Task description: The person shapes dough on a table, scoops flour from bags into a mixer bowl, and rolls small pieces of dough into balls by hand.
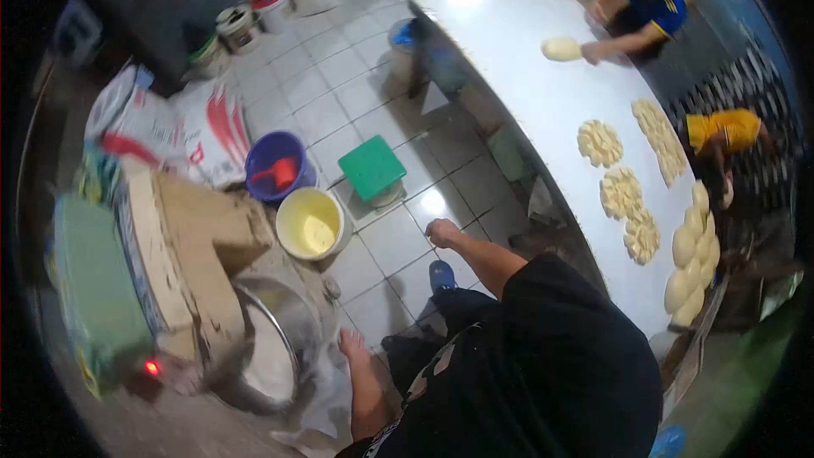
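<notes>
My left hand (351, 343) hangs low beside the steel mixing bowl (292, 348), its short visible fingers slightly apart and nothing in them. White dough or flour mix (270, 360) lies in that bowl. My right hand (443, 233) is held out over the tiled floor with fingers curled in, and I see nothing in it. Nearest to it are the green-topped stool (373, 167) and a pale bucket with a yellow inside (314, 225). Neither hand touches the dough on the table.
A long white table (509, 51) on the right bears sliced dough rounds (600, 143) and smooth dough pieces (691, 263). Across it, a person in a blue shirt (657, 0) handles dough (561, 49). Another wears yellow (725, 130). Sacks (208, 131) and a purple bucket (275, 148) stand left.
</notes>
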